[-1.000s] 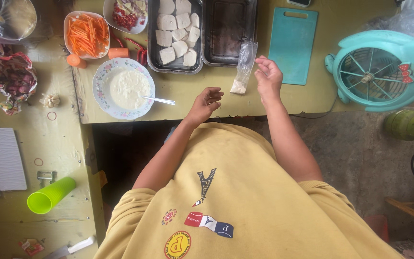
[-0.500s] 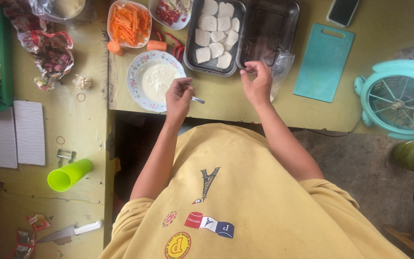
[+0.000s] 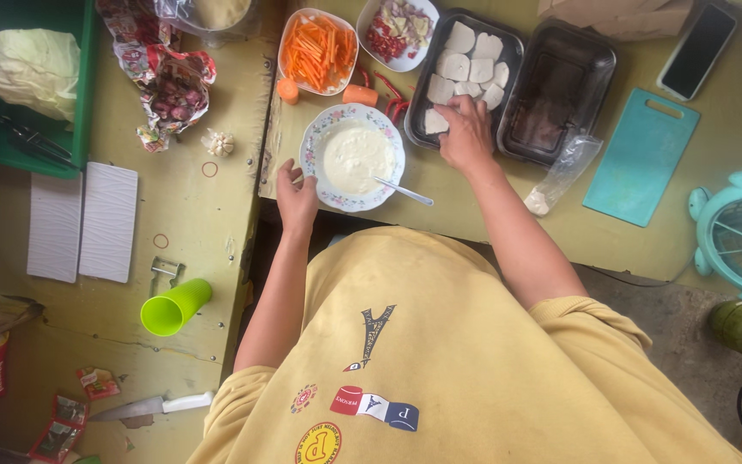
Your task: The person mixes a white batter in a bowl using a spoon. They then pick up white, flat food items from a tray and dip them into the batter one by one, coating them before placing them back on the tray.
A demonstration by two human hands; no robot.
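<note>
The person's left hand (image 3: pixel 296 196) rests on the near-left rim of the floral plate (image 3: pixel 313 144), fingers curled lightly against its edge. The right hand (image 3: pixel 465 133) reaches into the dark tray (image 3: pixel 508 50) just right of the plate, fingers closed on a white tofu piece (image 3: pixel 436 121) at the tray's near corner. The plate holds white batter (image 3: pixel 356 156), and a spoon (image 3: pixel 403 192) lies in it with its handle pointing out over the near-right rim. More white pieces (image 3: pixel 467 65) fill the tray. An empty dark tray (image 3: pixel 560 90) sits right of that one, with a clear plastic bag (image 3: pixel 560 172) before it and a teal cutting board (image 3: pixel 641 156) farther right. Beyond the plate stand a bowl of carrot strips (image 3: pixel 318 51) and a bowl of chopped chillies (image 3: pixel 398 30). Well left of the plate, a green cup (image 3: pixel 173 307) lies on its side on the table (image 3: pixel 199 223).
</note>
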